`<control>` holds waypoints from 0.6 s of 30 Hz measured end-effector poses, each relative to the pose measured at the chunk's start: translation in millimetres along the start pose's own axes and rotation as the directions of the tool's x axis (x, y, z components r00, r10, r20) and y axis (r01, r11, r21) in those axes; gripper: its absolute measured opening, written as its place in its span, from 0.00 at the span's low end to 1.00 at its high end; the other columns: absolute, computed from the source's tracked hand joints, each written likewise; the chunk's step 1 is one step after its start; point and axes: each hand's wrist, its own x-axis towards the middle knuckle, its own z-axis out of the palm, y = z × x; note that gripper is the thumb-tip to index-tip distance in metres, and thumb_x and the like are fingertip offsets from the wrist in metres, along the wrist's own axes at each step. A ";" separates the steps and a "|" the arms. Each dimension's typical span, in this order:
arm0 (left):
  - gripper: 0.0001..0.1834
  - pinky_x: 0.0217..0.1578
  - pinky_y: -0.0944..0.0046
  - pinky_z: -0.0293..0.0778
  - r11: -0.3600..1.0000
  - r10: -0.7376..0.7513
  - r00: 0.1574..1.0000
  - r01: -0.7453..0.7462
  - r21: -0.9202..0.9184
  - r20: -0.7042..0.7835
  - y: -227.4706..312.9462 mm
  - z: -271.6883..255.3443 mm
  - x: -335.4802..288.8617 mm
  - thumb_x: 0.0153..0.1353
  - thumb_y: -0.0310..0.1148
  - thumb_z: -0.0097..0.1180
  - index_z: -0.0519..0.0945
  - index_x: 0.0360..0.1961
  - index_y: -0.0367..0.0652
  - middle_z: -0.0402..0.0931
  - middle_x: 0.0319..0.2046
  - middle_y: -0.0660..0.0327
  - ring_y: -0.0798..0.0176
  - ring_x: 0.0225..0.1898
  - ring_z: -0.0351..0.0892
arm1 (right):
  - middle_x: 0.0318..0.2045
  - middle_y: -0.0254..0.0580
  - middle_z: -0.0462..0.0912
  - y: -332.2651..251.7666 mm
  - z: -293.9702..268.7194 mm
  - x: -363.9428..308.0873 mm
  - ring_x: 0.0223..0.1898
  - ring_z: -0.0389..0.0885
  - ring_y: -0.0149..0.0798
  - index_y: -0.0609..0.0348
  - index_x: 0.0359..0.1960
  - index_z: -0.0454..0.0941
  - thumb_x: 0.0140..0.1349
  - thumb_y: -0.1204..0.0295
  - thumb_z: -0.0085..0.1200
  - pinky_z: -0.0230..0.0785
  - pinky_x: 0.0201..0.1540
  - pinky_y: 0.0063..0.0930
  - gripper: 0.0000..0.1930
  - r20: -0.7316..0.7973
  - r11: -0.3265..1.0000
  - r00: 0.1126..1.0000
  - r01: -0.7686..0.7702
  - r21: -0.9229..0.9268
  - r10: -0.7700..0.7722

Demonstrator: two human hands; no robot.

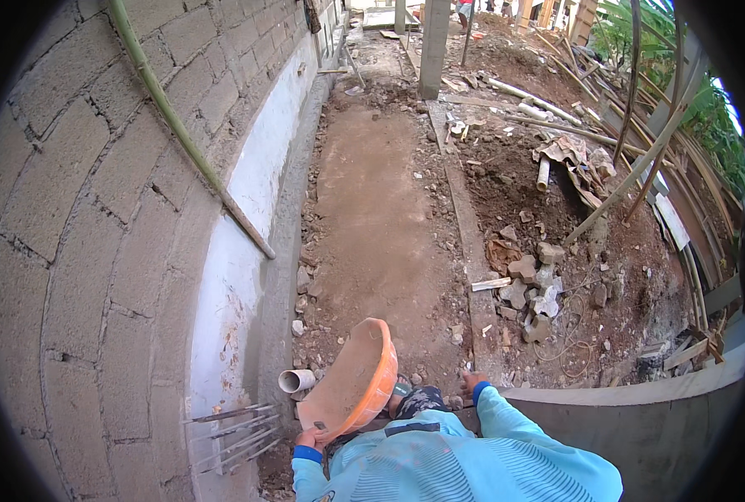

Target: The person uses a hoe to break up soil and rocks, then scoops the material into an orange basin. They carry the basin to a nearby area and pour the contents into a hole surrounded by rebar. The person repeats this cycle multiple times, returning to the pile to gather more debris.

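My left hand (309,438) grips the rim of an orange basin (384,378) at its near left edge. The basin is tilted on its side in front of my body, and its inner face is coated with grey-brown dirt. Out to the right, my right hand (474,381) is held away from the basin, with its fingers loosely apart. A tiny pale spot shows by its fingertips, too small to make out. Ahead lies a strip of brown soil (372,192), fairly level, with stones along its sides.
A block wall (96,217) with a leaning bamboo pole (172,121) runs along the left. Steel bars (234,435) jut out near a white pipe (295,381). Broken pavers (540,293) lie right of the concrete edging (460,226). A concrete post (434,50) stands farther off.
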 end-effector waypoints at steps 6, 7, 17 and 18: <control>0.16 0.27 0.50 0.84 0.975 0.095 0.987 -0.118 0.186 0.128 72.9 179.9 52.8 0.51 0.18 0.50 0.73 0.43 0.28 0.79 0.33 0.47 0.46 0.30 0.83 | 0.57 0.59 0.73 -230.2 -9.7 -56.9 0.49 0.79 0.57 0.56 0.64 0.63 0.63 0.36 0.45 0.74 0.48 0.53 0.40 0.122 0.962 0.963 0.220 0.163 -0.241; 0.16 0.26 0.51 0.83 0.966 0.117 0.986 -0.141 0.217 0.119 86.1 203.2 63.9 0.51 0.18 0.50 0.73 0.43 0.29 0.78 0.33 0.48 0.47 0.29 0.83 | 0.58 0.59 0.71 -251.9 -1.1 -69.2 0.51 0.78 0.58 0.56 0.64 0.62 0.62 0.35 0.45 0.73 0.50 0.54 0.40 0.137 0.960 0.961 0.213 0.181 -0.239; 0.22 0.30 0.56 0.79 0.474 0.349 0.830 -0.557 0.682 0.436 233.1 454.6 222.2 0.43 0.18 0.56 0.71 0.44 0.30 0.77 0.38 0.51 0.54 0.37 0.82 | 0.47 0.62 0.77 -382.6 45.5 40.1 0.43 0.82 0.59 0.67 0.57 0.66 0.63 0.57 0.54 0.77 0.46 0.60 0.28 0.175 0.867 0.969 0.070 0.493 -0.177; 0.24 0.31 0.56 0.80 0.336 0.379 0.782 -0.615 0.713 0.495 244.7 486.0 245.8 0.43 0.18 0.56 0.71 0.46 0.31 0.77 0.39 0.51 0.54 0.38 0.81 | 0.45 0.62 0.78 -382.3 42.8 90.7 0.39 0.83 0.59 0.70 0.55 0.66 0.62 0.66 0.55 0.80 0.41 0.60 0.24 0.104 0.885 0.986 0.068 0.460 -0.129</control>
